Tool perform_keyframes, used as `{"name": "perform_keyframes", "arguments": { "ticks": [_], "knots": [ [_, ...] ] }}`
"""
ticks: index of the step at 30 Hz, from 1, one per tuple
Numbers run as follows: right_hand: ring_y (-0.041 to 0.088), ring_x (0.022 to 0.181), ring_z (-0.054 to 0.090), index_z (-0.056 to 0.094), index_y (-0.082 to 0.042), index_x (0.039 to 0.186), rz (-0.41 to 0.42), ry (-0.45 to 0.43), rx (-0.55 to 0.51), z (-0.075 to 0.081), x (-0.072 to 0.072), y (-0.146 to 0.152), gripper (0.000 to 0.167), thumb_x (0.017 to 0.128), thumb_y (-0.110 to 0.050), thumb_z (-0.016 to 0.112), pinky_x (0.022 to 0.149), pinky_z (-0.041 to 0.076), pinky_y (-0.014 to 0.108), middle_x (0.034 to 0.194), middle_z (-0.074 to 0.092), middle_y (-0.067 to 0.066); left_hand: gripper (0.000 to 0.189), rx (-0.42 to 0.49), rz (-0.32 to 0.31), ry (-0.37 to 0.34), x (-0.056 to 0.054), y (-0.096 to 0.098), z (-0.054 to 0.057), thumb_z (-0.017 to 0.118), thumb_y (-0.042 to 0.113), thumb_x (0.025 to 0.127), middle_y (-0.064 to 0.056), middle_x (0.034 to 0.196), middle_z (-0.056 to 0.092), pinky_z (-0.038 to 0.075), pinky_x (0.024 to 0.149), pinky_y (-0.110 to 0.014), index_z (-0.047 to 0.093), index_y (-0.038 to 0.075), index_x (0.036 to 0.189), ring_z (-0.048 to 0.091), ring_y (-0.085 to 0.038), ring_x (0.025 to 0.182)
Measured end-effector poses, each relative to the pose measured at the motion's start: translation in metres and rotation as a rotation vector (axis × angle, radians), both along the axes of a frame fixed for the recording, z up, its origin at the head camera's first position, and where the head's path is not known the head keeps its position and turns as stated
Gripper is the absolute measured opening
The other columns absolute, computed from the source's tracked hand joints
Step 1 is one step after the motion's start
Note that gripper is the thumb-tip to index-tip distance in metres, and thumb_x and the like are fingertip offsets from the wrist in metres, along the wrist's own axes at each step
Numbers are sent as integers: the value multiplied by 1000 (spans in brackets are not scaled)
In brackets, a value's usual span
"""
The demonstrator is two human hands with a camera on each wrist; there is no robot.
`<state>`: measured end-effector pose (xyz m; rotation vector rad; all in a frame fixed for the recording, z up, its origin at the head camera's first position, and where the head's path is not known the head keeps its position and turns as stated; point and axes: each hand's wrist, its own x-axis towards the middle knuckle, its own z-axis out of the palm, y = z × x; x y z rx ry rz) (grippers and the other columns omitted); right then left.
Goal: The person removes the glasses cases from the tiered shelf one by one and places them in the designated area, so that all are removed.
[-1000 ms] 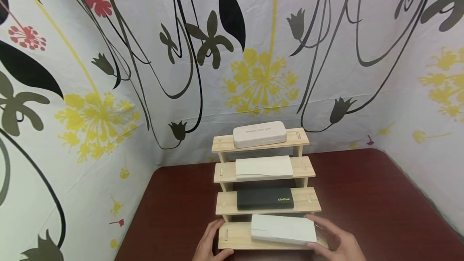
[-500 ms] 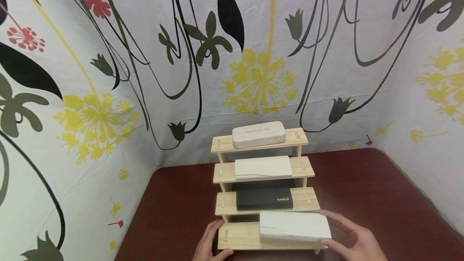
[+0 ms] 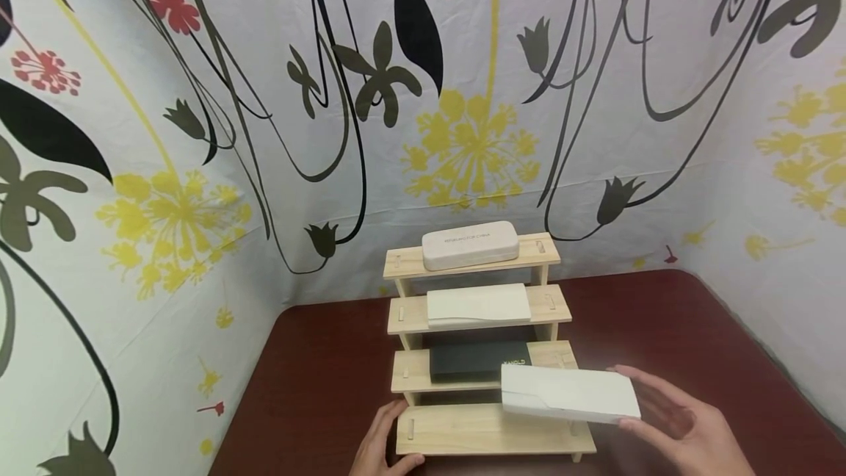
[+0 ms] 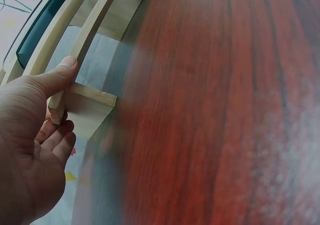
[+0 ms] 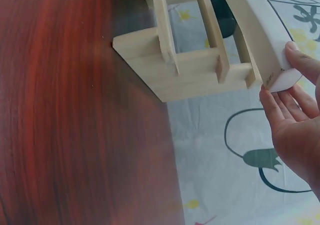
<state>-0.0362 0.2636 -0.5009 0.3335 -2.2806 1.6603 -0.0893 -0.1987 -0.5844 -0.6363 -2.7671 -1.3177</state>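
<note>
A four-step wooden display rack (image 3: 456,430) stands on the table. My left hand (image 3: 380,445) grips the left end of its lowest step; in the left wrist view the thumb (image 4: 62,72) lies on the board's edge with the fingers curled below. My right hand (image 3: 690,428) pinches the right end of a white oblong box (image 3: 565,391), thumb on one side and fingers on the other. Held up over the right part of the lowest step, the box hides a corner of the dark case (image 3: 472,362). Small print shows on the box's end (image 5: 272,77) in the right wrist view.
On the step above the dark case lies a cream flat case (image 3: 479,305). A rounded off-white case (image 3: 471,246) sits on the top step. The dark red table (image 3: 317,388) surrounds the rack, with flower-patterned cloth (image 3: 463,42) behind and at the sides.
My right hand has lifted the white box off the lowest step and carried it to the right, baring most of that step. The left hand has stayed on the rack.
</note>
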Motion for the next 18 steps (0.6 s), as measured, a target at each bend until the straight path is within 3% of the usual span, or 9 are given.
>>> {"name": "perform_keyframes", "arguments": {
  "ticks": [8,18],
  "knots": [
    [5,125,66,55,10,147,-5,25,1,8,3,15,67,85,16,80,89,58,27,145,66,1,77,-6,-7,13,0,0,0,83,36,95,-21,144,54,56,92,-49,49,0,154,59,-42,127],
    [-4,123,63,58,-2,151,-176,-21,117,21,7,33,66,89,5,83,88,56,19,146,65,-9,78,-17,-2,15,0,0,0,83,37,95,-21,144,54,56,93,-48,49,-2,153,59,-42,127]
  ]
}}
